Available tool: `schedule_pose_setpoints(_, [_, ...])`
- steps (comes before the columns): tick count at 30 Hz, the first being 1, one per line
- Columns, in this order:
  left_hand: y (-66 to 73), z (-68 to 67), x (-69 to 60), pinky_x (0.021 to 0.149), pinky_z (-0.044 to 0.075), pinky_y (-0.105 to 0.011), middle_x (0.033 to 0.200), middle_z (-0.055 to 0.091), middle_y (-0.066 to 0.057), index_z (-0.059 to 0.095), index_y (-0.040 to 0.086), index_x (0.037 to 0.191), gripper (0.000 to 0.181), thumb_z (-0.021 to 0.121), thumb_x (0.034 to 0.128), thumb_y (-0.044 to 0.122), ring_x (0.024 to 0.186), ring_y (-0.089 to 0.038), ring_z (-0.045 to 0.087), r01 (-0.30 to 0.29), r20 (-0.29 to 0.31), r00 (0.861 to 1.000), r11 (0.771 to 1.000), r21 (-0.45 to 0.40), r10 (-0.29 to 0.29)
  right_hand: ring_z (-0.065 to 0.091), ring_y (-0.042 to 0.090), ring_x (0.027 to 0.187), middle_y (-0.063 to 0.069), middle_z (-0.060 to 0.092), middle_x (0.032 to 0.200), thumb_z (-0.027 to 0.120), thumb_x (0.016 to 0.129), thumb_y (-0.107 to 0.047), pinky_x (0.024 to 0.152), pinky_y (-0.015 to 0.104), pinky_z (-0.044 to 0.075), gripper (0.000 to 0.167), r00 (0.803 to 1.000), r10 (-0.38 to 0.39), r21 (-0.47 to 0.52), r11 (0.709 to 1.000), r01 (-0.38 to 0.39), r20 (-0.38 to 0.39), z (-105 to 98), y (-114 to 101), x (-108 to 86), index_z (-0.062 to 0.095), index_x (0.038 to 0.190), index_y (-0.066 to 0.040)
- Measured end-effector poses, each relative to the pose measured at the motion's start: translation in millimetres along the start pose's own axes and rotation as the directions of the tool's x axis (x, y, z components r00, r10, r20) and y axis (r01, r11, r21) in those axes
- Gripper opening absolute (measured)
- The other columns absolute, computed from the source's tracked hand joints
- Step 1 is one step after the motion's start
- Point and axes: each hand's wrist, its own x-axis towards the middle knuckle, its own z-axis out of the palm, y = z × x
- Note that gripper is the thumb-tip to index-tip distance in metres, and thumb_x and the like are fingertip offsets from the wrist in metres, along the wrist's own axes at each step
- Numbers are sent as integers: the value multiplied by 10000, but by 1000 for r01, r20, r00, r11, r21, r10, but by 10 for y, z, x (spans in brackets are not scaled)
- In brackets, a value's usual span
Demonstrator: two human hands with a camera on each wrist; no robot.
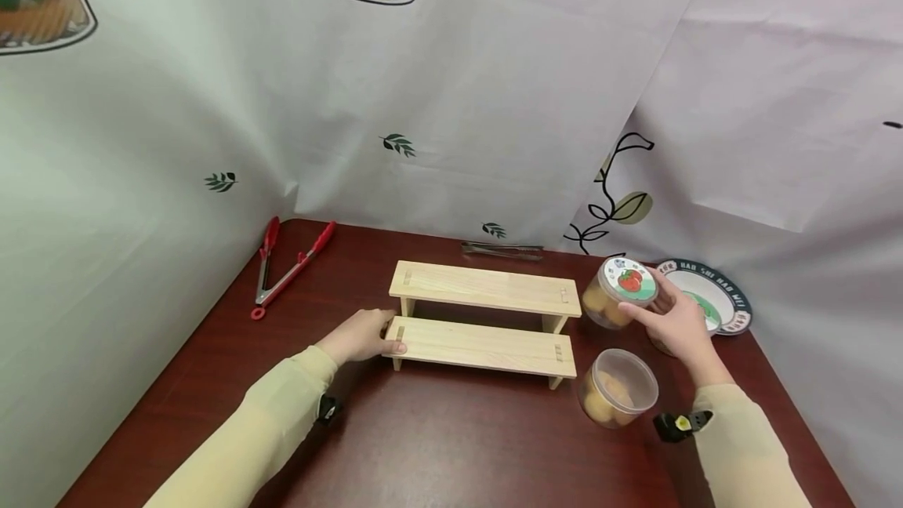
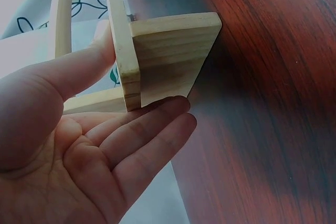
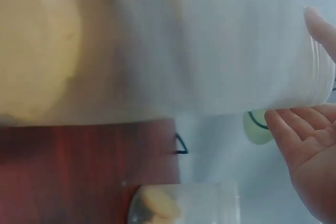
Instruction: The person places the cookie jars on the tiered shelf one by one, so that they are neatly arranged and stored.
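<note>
Red tongs (image 1: 300, 259) lie spread, left; slim tongs (image 1: 502, 247) near patterned cloth (image 1: 458, 100).

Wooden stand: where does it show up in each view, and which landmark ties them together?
Head: wooden stand just below centre, left hand at its left end.
Left wrist: upper left.
Right wrist: not in it.
Shared landmark: dark red table.

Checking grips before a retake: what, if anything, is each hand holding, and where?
Left hand: wooden stand, by its lower step's left end. Right hand: lidded jar, near the lid.
</note>
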Motion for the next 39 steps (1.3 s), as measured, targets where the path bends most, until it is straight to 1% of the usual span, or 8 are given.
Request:
schedule_pose_setpoints(10, [-20, -7, 4, 860, 472, -436, 1086, 647, -178, 551, -80, 1231, 630, 757, 802, 331, 982, -274, 611, -29, 2, 1000, 999, 15, 29, 409, 395, 1287, 231, 394, 1441, 729, 838, -343, 834, 25, 373, 832, 998, -26, 0, 1000, 26, -53, -95, -188, -37, 277, 1501, -124])
schedule_pose_setpoints(17, [-45, 8, 8, 876, 467, -441, 1111, 643, -187, 548, -74, 1242, 625, 750, 809, 330, 1007, -284, 609, -27, -2, 1000, 999, 19, 27, 465, 322, 1265, 218, 492, 1366, 739, 833, -324, 820, 17, 369, 802, 995, -63, -7, 998, 63, -82, -55, -336, -69, 322, 1482, -103])
schedule_pose_setpoints(22, [-40, 8, 17, 894, 461, -449, 1145, 632, -200, 534, -77, 1262, 635, 746, 816, 322, 1037, -294, 604, -19, -2, 1000, 1000, 12, 19, 475, 335, 1255, 200, 504, 1359, 746, 827, -322, 814, 14, 367, 808, 993, -81, -10, 997, 81, -86, -22, -407, -78, 320, 1486, -129])
schedule_pose_setpoints(27, [-31, 17, 16, 878, 467, -440, 1118, 643, -185, 546, -68, 1250, 619, 751, 811, 317, 1010, -279, 611, -15, -5, 1000, 1000, 9, 15, 512, 28, 1160, 172, 538, 1327, 758, 811, -337, 817, 16, 364, 799, 989, -123, -24, 992, 121, -81, 55, -456, -76, 351, 1473, -151])
schedule_pose_setpoints(29, [-29, 23, 12, 868, 471, -438, 1104, 649, -178, 551, -66, 1242, 614, 752, 809, 319, 996, -273, 615, -20, -7, 1000, 1000, 8, 20, 499, -37, 1128, 173, 544, 1320, 763, 808, -327, 825, 23, 369, 790, 986, -147, -18, 989, 146, -78, 89, -479, -75, 363, 1466, -150])
schedule_pose_setpoints(31, [-27, 28, 10, 860, 474, -433, 1088, 653, -171, 555, -63, 1237, 611, 754, 806, 323, 977, -263, 617, -22, -8, 1000, 1000, 6, 22, 518, 7, 1148, 167, 547, 1319, 767, 804, -325, 828, 25, 370, 791, 985, -157, -20, 988, 156, -76, 115, -504, -70, 366, 1465, -156])
schedule_pose_setpoints(35, [-16, 23, 6, 822, 481, -419, 1004, 666, -132, 577, -52, 1198, 582, 763, 795, 324, 895, -224, 614, -29, -18, 999, 1000, 8, 29, 526, 267, 1213, 160, 542, 1328, 771, 802, -314, 835, 35, 376, 798, 984, -165, -7, 986, 165, -66, 179, -578, -42, 360, 1468, -154])
schedule_pose_setpoints(39, [-10, 15, 23, 788, 483, -401, 933, 660, -101, 596, -37, 1154, 534, 765, 794, 320, 832, -193, 598, -18, -19, 1000, 1000, 18, 18, 510, 327, 1222, 148, 535, 1340, 778, 794, -318, 842, 42, 378, 813, 985, -166, 32, 985, 168, -45, 271, -677, 7, 360, 1465, -127])
